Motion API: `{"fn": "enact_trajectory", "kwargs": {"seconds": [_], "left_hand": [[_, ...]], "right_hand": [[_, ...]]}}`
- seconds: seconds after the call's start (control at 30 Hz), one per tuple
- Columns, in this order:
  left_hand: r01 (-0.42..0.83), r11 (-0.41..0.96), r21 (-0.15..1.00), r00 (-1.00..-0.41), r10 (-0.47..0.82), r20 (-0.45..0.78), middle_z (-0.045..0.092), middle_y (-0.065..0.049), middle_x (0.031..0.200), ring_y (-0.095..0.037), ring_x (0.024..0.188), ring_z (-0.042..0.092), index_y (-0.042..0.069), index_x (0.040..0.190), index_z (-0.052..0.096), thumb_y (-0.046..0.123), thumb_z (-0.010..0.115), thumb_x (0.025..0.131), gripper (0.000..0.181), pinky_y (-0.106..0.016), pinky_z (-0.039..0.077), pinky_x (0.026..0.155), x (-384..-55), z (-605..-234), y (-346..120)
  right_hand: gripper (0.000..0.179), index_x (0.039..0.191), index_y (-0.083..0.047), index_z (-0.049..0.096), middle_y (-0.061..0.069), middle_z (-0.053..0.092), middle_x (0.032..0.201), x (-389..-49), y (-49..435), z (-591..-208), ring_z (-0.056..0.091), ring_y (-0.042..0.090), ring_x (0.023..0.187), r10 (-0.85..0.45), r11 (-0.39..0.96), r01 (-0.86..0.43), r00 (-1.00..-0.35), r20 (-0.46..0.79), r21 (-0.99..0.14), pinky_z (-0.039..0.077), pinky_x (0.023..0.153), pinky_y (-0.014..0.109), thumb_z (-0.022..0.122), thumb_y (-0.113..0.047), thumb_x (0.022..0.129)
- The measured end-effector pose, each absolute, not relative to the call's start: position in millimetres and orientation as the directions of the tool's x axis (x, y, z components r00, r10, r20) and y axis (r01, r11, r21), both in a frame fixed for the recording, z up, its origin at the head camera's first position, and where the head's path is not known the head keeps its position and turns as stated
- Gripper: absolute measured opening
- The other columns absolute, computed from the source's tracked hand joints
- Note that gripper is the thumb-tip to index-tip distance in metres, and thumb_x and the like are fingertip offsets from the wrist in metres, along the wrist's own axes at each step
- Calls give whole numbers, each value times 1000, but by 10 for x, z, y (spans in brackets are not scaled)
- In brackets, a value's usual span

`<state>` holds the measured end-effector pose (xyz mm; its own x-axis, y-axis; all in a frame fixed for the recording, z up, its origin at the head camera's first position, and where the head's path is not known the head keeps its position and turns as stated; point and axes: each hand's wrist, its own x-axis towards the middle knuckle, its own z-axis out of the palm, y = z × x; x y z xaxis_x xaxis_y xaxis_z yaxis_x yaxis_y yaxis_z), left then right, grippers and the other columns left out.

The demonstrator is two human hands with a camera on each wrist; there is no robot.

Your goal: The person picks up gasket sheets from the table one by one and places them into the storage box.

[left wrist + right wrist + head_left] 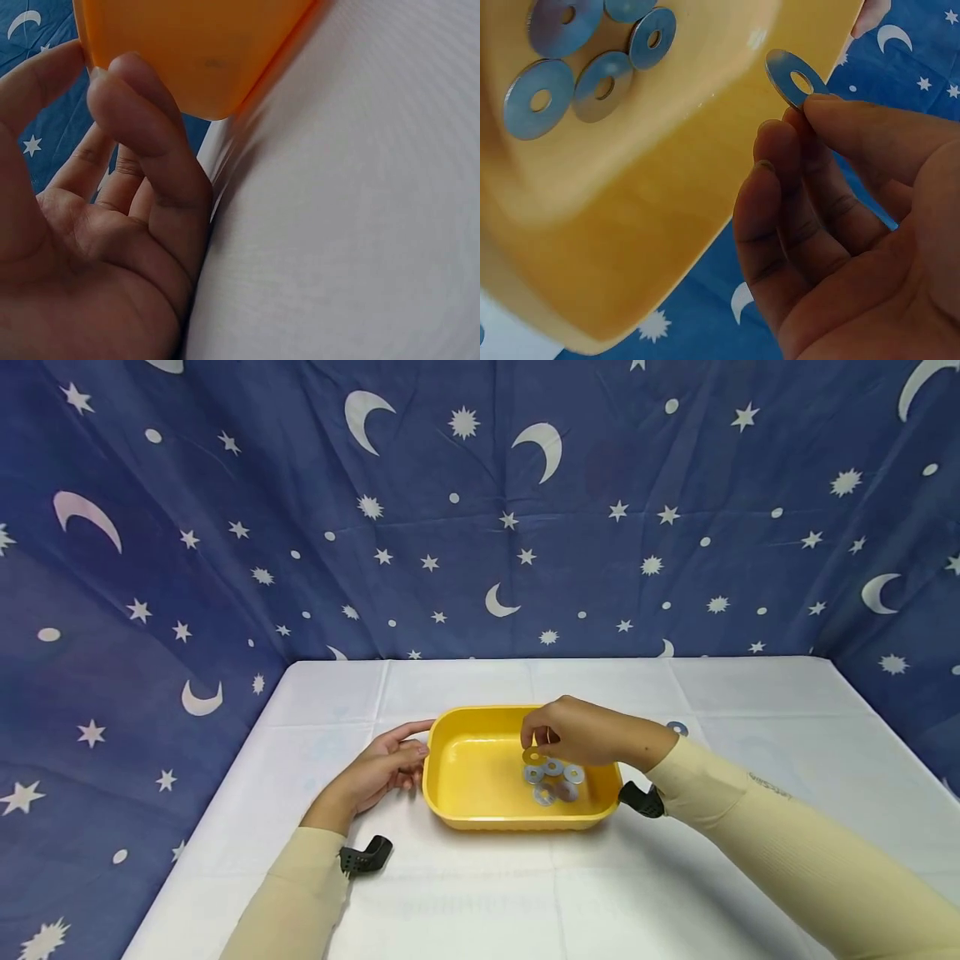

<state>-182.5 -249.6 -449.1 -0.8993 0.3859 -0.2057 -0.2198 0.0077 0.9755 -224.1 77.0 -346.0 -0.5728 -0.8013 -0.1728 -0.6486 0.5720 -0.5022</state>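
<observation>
My right hand [581,728] reaches over the right half of a yellow plastic tray [480,817]. Between thumb and fingertips it pinches a flat metal washer [789,73] by its edge, held above the tray floor. Several more washers [538,100] lie together on the floor of the tray, below that hand. At the tray's left end is my left hand [384,766], index finger stretched to the rim and thumb against the outer wall. In the left wrist view its fingertips touch the tray [202,52], and the other fingers are loosely bent beside it.
One more washer [677,727] lies on the white tablecloth [465,893], right of the tray and behind my right forearm. A blue curtain [450,527] with moons and stars hangs behind the table and along its sides. Each wrist carries a black strap-like piece [366,856].
</observation>
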Motion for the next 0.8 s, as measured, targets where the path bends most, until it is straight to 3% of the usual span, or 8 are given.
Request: {"fn": "enact_trajectory", "kwargs": {"seconds": [0.27,0.8], "left_hand": [[-203,3,979,-900,394,-188,65,1,89,-9,65,58,12,153,37,18,60,100,58,-17,51,55,-1814,-4500,-2494],[-213,18,977,-902,380,-204,65,1,89,-9,66,58,13,153,38,18,60,100,58,-18,51,56,-1837,-4500,-2489]], "right_hand": [[15,103,-11,71,2,69,86,-2262,633,-3478,55,10,71,-830,534,-680,-534,-160,-502,51,68,21,63,-2,94],[20,106,-9,70,3,69,91,-2344,385,-3607,55,11,74,-829,548,-679,-517,-213,-488,51,70,23,61,2,93]]}}
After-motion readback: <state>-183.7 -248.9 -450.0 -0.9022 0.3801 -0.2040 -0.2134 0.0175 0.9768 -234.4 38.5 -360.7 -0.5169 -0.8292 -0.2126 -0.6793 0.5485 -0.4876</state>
